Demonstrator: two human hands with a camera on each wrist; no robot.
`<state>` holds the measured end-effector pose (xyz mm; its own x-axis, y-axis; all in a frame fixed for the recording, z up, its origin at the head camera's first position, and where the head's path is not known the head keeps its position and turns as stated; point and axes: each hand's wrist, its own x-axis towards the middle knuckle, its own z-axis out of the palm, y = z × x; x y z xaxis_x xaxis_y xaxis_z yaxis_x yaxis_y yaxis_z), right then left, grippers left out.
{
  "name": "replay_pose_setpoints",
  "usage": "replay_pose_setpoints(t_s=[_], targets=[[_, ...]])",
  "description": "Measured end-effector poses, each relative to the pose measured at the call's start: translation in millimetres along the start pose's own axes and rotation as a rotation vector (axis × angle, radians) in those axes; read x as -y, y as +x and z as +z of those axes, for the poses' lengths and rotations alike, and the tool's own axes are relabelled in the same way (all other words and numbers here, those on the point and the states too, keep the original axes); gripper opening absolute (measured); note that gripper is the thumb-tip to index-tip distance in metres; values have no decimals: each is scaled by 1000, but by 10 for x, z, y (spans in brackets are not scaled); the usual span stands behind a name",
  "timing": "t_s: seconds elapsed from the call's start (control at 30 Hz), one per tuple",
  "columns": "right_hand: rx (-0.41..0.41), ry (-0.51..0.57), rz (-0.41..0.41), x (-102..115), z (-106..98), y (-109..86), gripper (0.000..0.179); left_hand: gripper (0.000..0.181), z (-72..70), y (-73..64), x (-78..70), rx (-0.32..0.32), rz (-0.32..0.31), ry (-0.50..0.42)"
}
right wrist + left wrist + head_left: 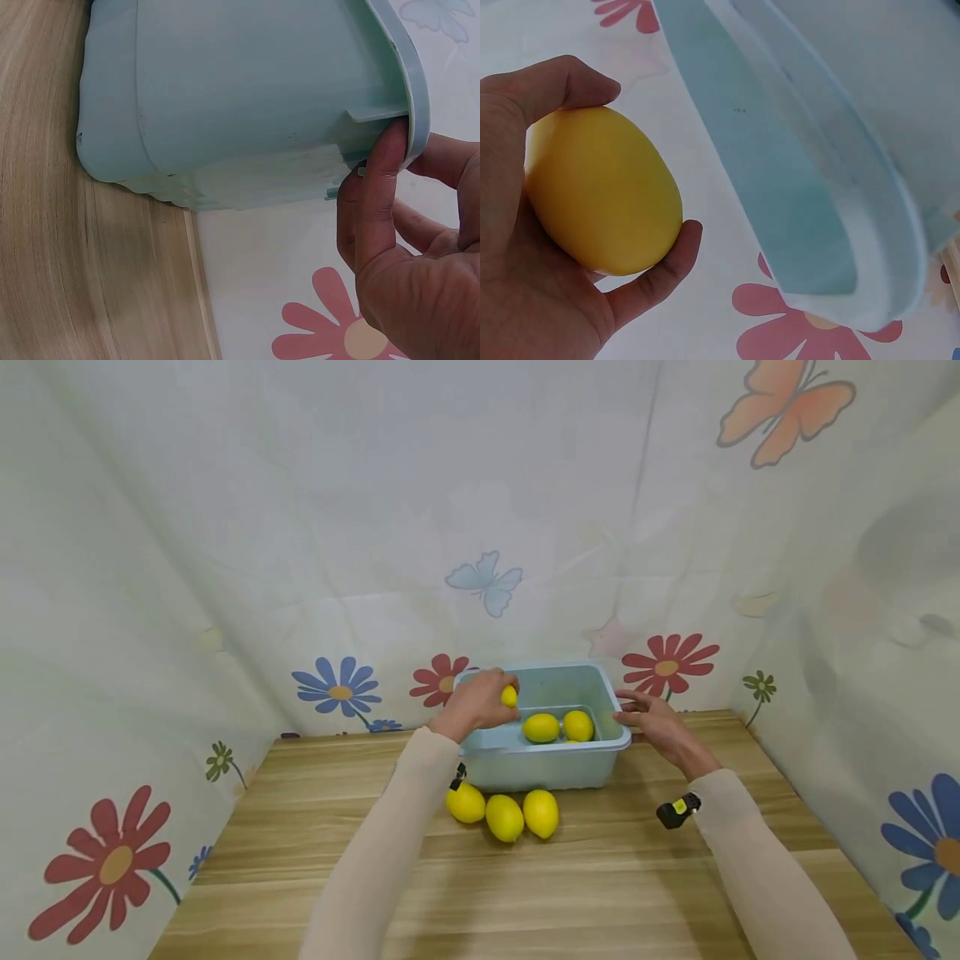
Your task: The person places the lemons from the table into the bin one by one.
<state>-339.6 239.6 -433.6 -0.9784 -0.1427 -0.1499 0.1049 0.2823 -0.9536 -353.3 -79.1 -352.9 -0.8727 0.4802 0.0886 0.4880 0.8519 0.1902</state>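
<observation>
The left hand (480, 700) hides most of a lemon (510, 696) in the head view, holding it between curled thumb and fingers over the left part of the tub (540, 770). The right hand (658, 728) pinches its rim (some fingertips unseen). The held lemon looks smooth and yellow.

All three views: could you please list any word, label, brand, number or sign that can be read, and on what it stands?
No readable text anywhere.
Blue basin: tiny dark mark on its wall, too small to read.
Black device at right sleeve: yellow patch, any writing too small to read.
</observation>
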Motion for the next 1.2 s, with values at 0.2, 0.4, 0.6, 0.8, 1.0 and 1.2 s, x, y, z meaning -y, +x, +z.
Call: replay_pose_setpoints(t_s=[0.2, 0.4, 0.6, 0.8, 1.0, 1.2], targets=[[1, 1, 4, -5, -4, 18, 66, 41, -43, 161, 20, 68, -61, -13], [-3, 15, -7, -9, -9, 23, 64, 43, -83, 274, 43, 130, -95, -34], [6, 26, -17, -13, -5, 11, 65, 43, -60, 339, 86, 197, -125, -72], [3, 23, -4, -35, 7, 8, 65, 41, 1, 369, 156, 249, -166, -102], [-4, 33, -2, -47, 19, 37, 63, 47, 44, 403, 199, 288, -182, -105], [-7, 40, 1, -43, 4, 45, 65, 49, 61, 438, 203, 304, -187, -101]])
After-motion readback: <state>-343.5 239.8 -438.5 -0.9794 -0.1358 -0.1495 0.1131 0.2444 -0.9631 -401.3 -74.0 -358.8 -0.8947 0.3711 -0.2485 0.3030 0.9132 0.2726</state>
